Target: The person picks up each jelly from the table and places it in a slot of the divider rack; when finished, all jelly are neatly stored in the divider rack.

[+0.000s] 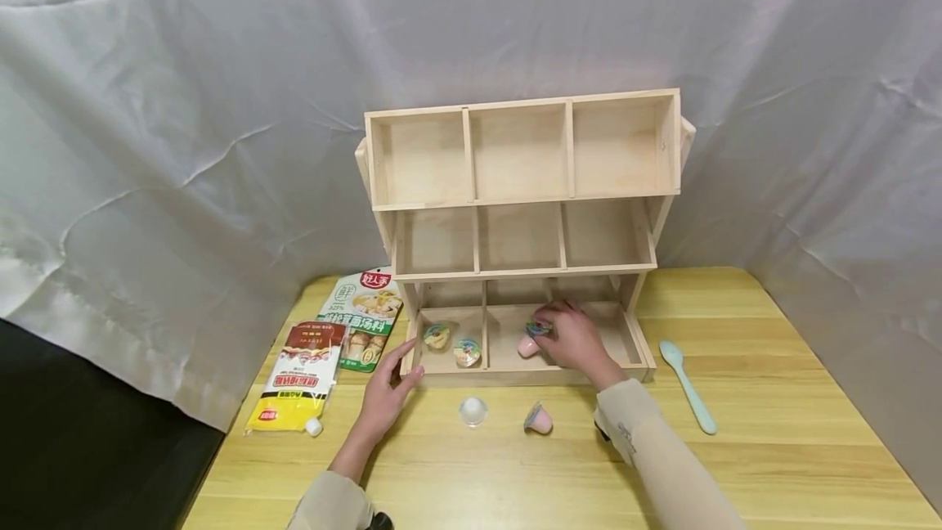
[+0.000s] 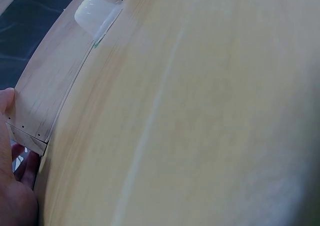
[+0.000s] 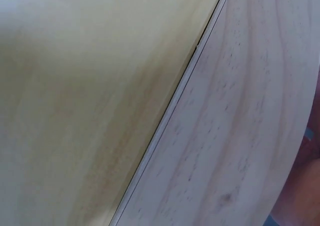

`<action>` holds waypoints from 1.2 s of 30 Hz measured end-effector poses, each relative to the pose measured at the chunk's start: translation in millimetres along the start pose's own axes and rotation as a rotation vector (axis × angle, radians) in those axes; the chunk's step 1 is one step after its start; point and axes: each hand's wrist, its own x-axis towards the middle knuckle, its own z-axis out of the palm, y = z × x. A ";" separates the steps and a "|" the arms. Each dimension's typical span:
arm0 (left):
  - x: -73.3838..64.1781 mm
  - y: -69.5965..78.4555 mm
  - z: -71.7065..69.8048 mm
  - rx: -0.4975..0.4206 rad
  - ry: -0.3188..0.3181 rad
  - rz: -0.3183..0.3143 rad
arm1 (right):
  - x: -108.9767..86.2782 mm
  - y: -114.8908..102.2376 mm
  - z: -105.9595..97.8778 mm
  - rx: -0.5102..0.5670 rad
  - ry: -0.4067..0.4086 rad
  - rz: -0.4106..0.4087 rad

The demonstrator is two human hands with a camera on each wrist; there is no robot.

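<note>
My right hand [image 1: 577, 338] pinches a pink jelly cup [image 1: 527, 347] by its lid, low in the middle bottom compartment of the wooden rack [image 1: 522, 378]. With its fingers fairly straight, my left hand [image 1: 386, 395] touches the rack's front left corner; the left wrist view shows the thumb and fingers either side of that corner. Two jelly cups, one yellowish [image 1: 437, 338] and one pale [image 1: 467, 352], lie lids up in the bottom left compartment. On the table in front are a white jelly cup [image 1: 473, 410] and another pink jelly cup [image 1: 540, 420] on its side.
Upper tiers of the rack [image 1: 522, 155] overhang the bottom one. Left of it lie a green-and-white food pouch [image 1: 361, 313] and a red-and-yellow pouch [image 1: 300, 375] with a white cap [image 1: 313, 427]. A pale blue spoon [image 1: 688, 387] lies to the right. Grey cloth [image 1: 221, 145] surrounds the table.
</note>
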 end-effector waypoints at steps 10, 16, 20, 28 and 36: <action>1.3 -0.3 -1.1 -0.004 -0.003 0.005 | -6.0 -12.6 -8.1 0.010 0.024 -0.031; 1.4 0.8 -1.7 -0.002 0.003 0.000 | -12.0 -26.8 -14.2 0.012 0.010 -0.052; 0.8 1.1 -2.1 0.005 -0.001 -0.008 | -19.4 -36.8 -17.5 0.035 0.000 -0.064; 2.0 -3.8 -1.1 0.019 0.000 -0.010 | -38.4 -53.9 -18.9 0.116 -0.027 -0.102; 11.2 -38.5 4.0 0.014 0.019 -0.009 | -54.0 -64.4 -15.8 0.170 -0.113 -0.083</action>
